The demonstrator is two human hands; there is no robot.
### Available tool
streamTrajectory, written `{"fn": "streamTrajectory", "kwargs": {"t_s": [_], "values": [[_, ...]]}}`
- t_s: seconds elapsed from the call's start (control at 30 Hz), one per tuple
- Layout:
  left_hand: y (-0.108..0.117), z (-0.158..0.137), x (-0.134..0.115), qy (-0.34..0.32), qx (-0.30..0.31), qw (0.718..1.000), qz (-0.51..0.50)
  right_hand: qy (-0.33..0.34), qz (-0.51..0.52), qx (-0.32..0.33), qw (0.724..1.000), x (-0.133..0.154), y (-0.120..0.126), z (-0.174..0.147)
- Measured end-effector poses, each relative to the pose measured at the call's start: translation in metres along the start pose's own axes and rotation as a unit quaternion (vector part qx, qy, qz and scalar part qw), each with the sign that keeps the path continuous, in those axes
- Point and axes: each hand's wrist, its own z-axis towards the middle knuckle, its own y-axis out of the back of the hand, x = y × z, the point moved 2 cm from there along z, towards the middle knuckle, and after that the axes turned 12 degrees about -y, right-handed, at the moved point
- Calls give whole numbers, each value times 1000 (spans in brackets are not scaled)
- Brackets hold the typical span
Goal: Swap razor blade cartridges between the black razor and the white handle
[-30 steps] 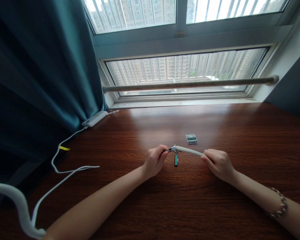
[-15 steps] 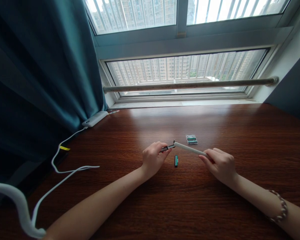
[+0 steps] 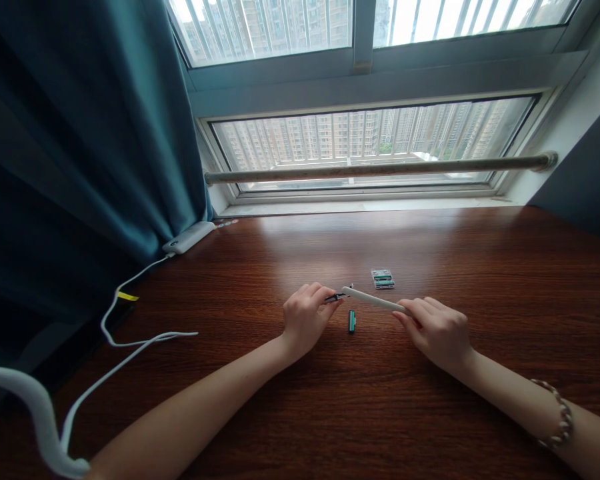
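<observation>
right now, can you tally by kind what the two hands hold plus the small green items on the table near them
Dark-and-silver tool, in the left hand: 1
White stick, in the right hand: 1
Loose green-and-black cartridge: 1
Clear case with green inside, counted as one: 1
Total: 4

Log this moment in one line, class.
left hand: holds dark tool | right hand: holds white stick | table: green cartridge, clear case
</observation>
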Motion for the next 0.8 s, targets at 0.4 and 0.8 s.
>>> {"fn": "streamTrajectory", "kwargs": {"t_s": [0.4,0.8], "values": [[2,0,-2,12,-6,1000,-29,-18,23,-25,999,0,4,1],[-3,0,6,74,-32,963,-256,-96,170,101,976,-8,-2,6]]}}
